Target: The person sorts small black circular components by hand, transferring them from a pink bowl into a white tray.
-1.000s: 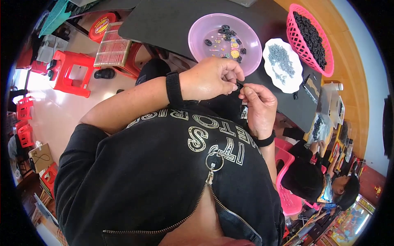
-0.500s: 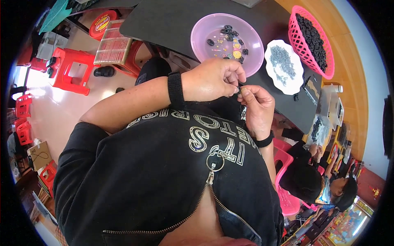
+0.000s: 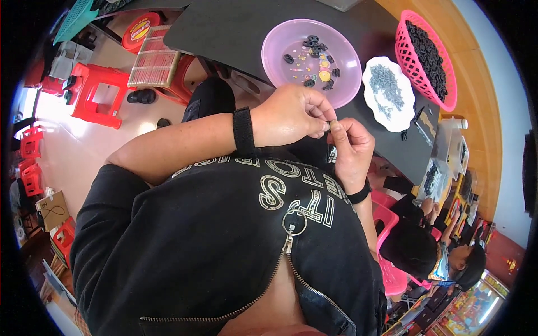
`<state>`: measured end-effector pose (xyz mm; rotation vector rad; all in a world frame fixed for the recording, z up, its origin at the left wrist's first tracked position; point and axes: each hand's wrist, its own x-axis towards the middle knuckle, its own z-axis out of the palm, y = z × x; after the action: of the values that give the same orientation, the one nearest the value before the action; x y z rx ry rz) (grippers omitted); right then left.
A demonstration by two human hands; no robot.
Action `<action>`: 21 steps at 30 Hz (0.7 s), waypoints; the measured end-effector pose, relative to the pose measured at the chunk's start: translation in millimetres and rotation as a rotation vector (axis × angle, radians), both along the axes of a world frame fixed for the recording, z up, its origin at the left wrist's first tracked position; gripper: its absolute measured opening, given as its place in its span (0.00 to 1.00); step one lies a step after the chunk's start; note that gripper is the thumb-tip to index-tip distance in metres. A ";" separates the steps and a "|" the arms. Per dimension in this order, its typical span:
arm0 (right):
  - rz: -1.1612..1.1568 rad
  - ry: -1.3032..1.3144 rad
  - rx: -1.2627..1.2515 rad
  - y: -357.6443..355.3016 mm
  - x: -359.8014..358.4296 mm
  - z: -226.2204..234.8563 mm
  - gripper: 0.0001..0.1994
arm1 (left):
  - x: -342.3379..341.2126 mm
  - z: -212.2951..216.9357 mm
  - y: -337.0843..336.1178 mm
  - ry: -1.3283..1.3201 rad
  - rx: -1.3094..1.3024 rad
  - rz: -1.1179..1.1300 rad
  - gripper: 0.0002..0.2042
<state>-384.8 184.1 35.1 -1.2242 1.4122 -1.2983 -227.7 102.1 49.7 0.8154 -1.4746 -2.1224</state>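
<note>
My left hand (image 3: pixel 288 115) and my right hand (image 3: pixel 354 148) meet in front of my chest, fingertips touching. Both pinch at one spot, and whatever lies between the fingertips is almost wholly hidden and too small to name. Just beyond them on the dark table (image 3: pixel 224 33) sits a pink-purple plastic basin (image 3: pixel 272 61) with several small black parts (image 3: pixel 312 45) in it. Right of the basin is a white scalloped plate (image 3: pixel 386 120) bearing a heap of small grey metal pieces (image 3: pixel 385 84). A pink openwork basket (image 3: pixel 404 56) full of black parts (image 3: pixel 426 59) stands farther right.
Clear plastic containers (image 3: pixel 448 140) stand at the table's right side. Other people (image 3: pixel 426 246) work there, one on a pink chair (image 3: pixel 386 269). To the left are red stools (image 3: pixel 98 92) and a woven-topped seat (image 3: pixel 154 59) on the floor.
My fingers have closed nearer together, and the small dark bit that showed between them is now covered. My left hand has shifted slightly down toward me.
</note>
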 end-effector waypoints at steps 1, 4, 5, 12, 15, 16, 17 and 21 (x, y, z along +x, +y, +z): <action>0.008 0.014 -0.006 -0.3 -0.3 -0.6 0.08 | -0.1 -1.6 0.1 0.013 -0.014 -0.011 0.07; 0.012 -0.011 0.015 -1.0 0.8 -1.8 0.08 | 0.2 -6.9 -0.5 0.043 0.001 -0.016 0.07; 0.013 -0.011 0.014 -1.4 1.1 -2.3 0.08 | 0.3 -6.8 -0.7 0.061 0.031 -0.011 0.06; -0.075 -0.178 0.018 -4.7 3.1 -2.5 0.04 | 2.7 -0.5 -5.8 0.049 0.013 0.131 0.06; -0.051 -0.192 0.029 -4.7 2.2 -4.8 0.04 | 1.7 1.1 -7.2 0.040 0.010 0.189 0.06; -0.024 -0.198 0.019 -4.8 3.1 -5.6 0.04 | 1.5 2.4 -7.1 0.048 0.013 0.188 0.06; -0.025 -0.200 0.019 -4.6 3.4 -6.1 0.04 | 1.1 3.3 -6.8 0.056 0.016 0.187 0.05; -0.043 -0.203 -0.006 -3.8 3.3 -6.0 0.04 | -2.8 4.4 -6.1 0.022 -0.028 0.165 0.05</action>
<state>-381.5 180.2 29.1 -1.0393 1.2951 -1.4147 -230.4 96.0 54.2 0.8698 -1.3727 -1.9789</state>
